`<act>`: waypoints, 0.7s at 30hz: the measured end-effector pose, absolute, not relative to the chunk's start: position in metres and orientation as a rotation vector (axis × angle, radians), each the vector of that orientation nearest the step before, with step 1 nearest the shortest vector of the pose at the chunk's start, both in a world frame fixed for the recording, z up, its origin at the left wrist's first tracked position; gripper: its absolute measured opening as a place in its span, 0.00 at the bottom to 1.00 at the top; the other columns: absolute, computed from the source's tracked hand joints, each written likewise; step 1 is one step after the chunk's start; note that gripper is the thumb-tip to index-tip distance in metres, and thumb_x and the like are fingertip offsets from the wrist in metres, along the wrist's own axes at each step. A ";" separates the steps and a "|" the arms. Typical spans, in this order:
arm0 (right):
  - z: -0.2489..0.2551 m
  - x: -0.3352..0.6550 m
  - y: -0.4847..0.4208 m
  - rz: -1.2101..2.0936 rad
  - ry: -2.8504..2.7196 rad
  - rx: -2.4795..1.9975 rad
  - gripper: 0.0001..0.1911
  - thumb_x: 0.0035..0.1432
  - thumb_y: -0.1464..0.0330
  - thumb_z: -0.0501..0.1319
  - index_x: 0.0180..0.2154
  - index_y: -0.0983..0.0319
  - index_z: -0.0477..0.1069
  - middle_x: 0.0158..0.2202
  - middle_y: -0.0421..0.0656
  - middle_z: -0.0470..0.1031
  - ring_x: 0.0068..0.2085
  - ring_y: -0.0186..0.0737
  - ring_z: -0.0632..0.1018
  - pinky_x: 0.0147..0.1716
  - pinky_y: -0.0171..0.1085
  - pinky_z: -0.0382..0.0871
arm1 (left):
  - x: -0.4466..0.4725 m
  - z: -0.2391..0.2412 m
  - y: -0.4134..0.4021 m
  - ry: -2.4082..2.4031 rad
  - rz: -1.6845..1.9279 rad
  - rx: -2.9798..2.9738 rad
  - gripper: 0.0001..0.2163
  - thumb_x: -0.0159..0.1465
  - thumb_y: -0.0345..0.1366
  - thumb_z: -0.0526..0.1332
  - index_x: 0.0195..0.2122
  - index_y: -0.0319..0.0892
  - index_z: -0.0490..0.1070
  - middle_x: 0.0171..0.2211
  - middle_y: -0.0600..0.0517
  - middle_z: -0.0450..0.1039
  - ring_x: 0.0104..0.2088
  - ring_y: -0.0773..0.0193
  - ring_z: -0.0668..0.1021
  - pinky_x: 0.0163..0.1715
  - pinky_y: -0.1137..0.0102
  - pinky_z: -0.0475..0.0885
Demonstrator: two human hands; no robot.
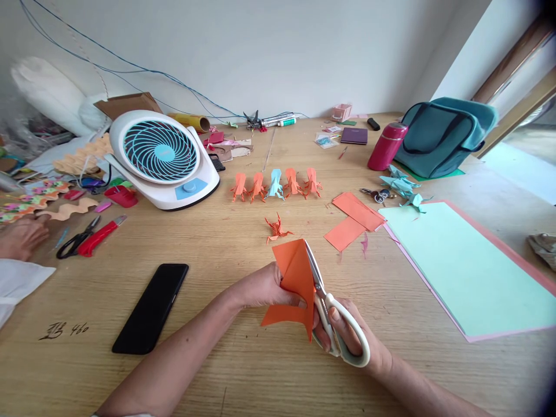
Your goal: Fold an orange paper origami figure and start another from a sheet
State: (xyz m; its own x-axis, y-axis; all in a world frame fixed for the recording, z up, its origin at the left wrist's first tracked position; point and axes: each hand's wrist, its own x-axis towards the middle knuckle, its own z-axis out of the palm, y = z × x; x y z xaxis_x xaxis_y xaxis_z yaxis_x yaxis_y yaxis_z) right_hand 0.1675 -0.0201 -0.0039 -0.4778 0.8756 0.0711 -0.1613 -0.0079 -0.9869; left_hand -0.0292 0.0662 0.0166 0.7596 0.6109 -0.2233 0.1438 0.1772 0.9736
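The fingers of the left hand (263, 288) pinched one orange sheet (297, 269) above the table (226, 243), those of the right hand (348, 334) gripped one pair of scissors (322, 289) at its seemingly unfinished cut, and beyond were one spidery figure (277, 230), uncounted flat slips (345, 233), and five apparently finished creatures, four orange (291, 180), one blue (275, 182).

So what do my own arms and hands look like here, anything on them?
Your left hand and right hand are ungloved, with no watch or bracelet visible on either wrist. The left forearm and right forearm are bare, apart from a sliver of pale cloth, probably a sleeve edge, by the left one at the picture's bottom.
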 end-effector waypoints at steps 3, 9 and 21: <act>-0.007 0.168 -0.020 1.627 -1.424 -0.780 0.29 0.66 0.44 0.49 0.29 0.61 0.68 0.17 0.39 0.65 0.19 0.34 0.64 0.20 0.35 0.61 | -0.030 0.016 0.067 0.675 0.352 1.395 0.13 0.53 0.35 0.73 0.39 0.39 0.79 0.40 0.47 0.81 0.41 0.57 0.81 0.45 0.64 0.76; -0.014 0.169 -0.021 1.650 -1.396 -0.778 0.28 0.67 0.45 0.50 0.32 0.62 0.69 0.18 0.38 0.66 0.18 0.32 0.64 0.20 0.34 0.61 | -0.030 0.016 0.067 0.669 0.333 1.423 0.12 0.54 0.35 0.72 0.39 0.39 0.79 0.39 0.47 0.82 0.41 0.57 0.81 0.46 0.65 0.76; -0.007 0.168 -0.020 1.605 -1.424 -0.800 0.29 0.67 0.45 0.49 0.31 0.62 0.68 0.17 0.38 0.65 0.19 0.33 0.65 0.21 0.35 0.63 | -0.028 0.016 0.067 0.666 0.350 1.420 0.13 0.53 0.35 0.73 0.39 0.39 0.79 0.40 0.48 0.81 0.41 0.57 0.81 0.47 0.64 0.76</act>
State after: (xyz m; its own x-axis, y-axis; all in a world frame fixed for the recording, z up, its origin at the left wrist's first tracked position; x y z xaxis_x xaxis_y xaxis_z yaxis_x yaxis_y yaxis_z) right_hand 0.1678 -0.0205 -0.0067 -0.4560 0.8878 0.0618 -0.1669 -0.0171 -0.9858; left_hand -0.0285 0.0672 0.0165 0.7727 0.5974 -0.2148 0.1618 0.1418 0.9766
